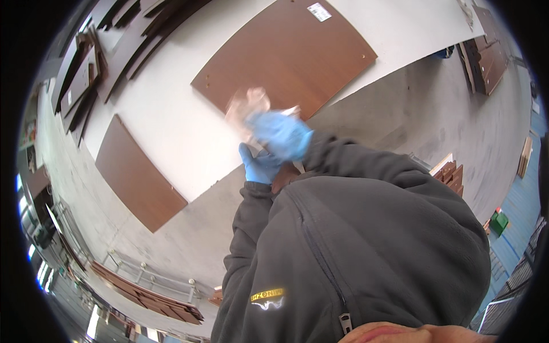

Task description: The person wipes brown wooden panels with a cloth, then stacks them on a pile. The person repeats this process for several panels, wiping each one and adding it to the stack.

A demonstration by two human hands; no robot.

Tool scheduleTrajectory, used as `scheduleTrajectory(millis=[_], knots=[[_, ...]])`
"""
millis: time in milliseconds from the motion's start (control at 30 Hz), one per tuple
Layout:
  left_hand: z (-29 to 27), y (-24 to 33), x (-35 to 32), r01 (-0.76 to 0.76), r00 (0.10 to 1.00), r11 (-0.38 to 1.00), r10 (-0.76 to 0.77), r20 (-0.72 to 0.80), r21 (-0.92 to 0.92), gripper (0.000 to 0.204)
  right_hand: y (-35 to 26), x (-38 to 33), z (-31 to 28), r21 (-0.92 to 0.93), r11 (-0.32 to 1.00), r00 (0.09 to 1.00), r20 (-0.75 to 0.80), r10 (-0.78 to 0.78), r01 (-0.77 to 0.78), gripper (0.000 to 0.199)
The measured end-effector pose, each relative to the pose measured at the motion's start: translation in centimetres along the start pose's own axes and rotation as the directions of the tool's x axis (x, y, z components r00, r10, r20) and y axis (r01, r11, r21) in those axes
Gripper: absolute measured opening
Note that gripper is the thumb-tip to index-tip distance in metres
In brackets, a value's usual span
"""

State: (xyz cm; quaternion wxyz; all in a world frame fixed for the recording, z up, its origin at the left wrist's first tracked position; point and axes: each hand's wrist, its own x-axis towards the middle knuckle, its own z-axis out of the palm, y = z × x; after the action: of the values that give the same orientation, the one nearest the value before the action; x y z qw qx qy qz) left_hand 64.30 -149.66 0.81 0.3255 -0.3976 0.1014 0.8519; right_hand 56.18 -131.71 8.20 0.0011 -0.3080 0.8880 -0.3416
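My right hand (281, 136), in a blue glove, is smeared by motion and grips a pale pinkish cloth (247, 110). The cloth is crumpled and blurred, over the near edge of a large brown panel (283, 54) that lies flat on the white tabletop. Just below and left of it, my left hand (262, 166), also gloved in blue, has its thumb raised. Its other fingers are partly hidden by the right hand and close on a brown board (284, 177), of which only a small part shows in front of my jacket.
A smaller brown panel (140, 174) overhangs the near left edge of the white table (154, 120). Dark boards (123, 48) are piled at the far left. More panels lie on a rack (148, 291) at lower left, and others stand at right (489, 63). A green bin (498, 223) is far right.
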Motion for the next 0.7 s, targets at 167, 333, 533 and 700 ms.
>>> scheduleTrajectory(millis=[167,333,533,700], knots=[[-0.7,-0.9,1.5,-0.139,0.988,0.988,0.144,-0.062,0.074,0.087,2.5,-2.5,6.9,-0.165,0.982,0.990,0.118,-0.072,0.091,0.047],[-0.8,-1.5,2.1,-0.192,0.974,0.971,0.206,-0.091,0.144,0.083,13.3,-6.3,-3.9,-0.428,0.827,0.925,-0.061,0.376,-0.364,0.021],[0.5,-2.5,2.2,-0.222,0.957,0.961,0.248,-0.154,0.167,0.088,19.9,-8.6,-12.1,-0.505,0.700,0.840,-0.474,0.264,-0.505,0.050],[0.2,-2.4,2.4,-0.149,0.963,0.967,0.190,-0.192,0.208,0.095,7.9,-6.8,1.6,-0.249,0.962,0.992,0.031,0.123,-0.112,0.050]])
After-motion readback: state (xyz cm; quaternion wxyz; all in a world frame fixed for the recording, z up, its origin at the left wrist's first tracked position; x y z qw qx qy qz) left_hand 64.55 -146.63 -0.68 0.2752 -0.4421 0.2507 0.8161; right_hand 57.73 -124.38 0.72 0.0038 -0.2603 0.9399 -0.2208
